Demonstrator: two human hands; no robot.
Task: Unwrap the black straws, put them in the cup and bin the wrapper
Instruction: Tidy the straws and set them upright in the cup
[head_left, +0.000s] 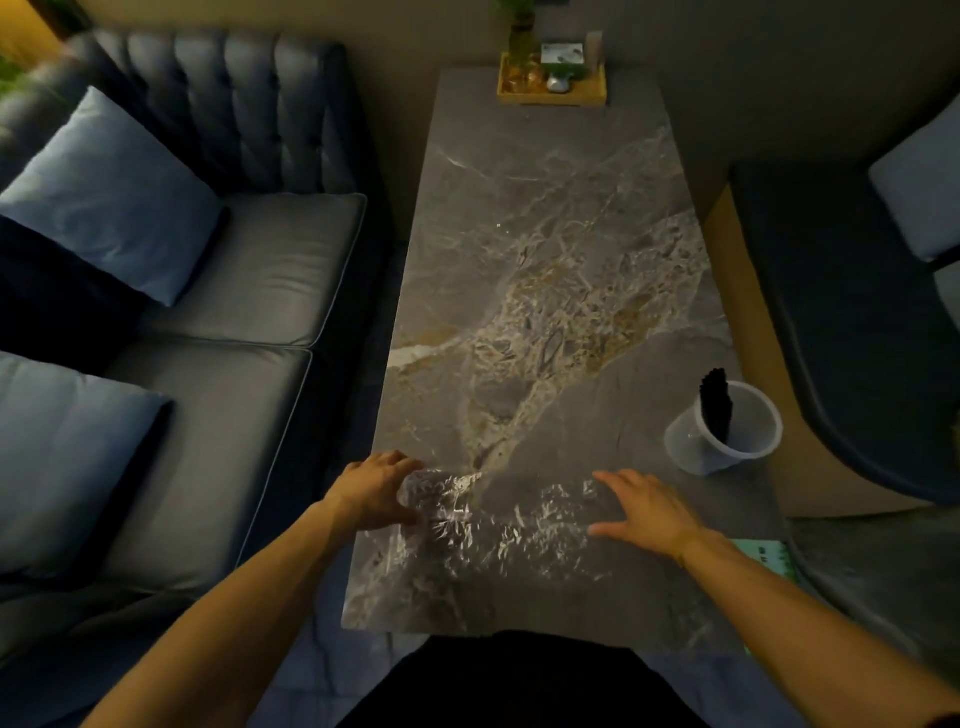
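A bundle of black straws (716, 410) stands upright in a clear plastic cup (737, 436) at the right side of the marble table (545, 234). A crinkled clear wrapper (488, 525) lies flat on the table's near end. My left hand (376, 488) rests on the wrapper's left end, its fingers curled around that edge. My right hand (647, 512) lies flat on the wrapper's right end, fingers spread.
A grey sofa (249, 291) with blue cushions runs along the table's left. A wooden tray (551, 83) with small items sits at the far end. A dark chair (857, 338) stands to the right. A green card (769, 558) lies near my right wrist.
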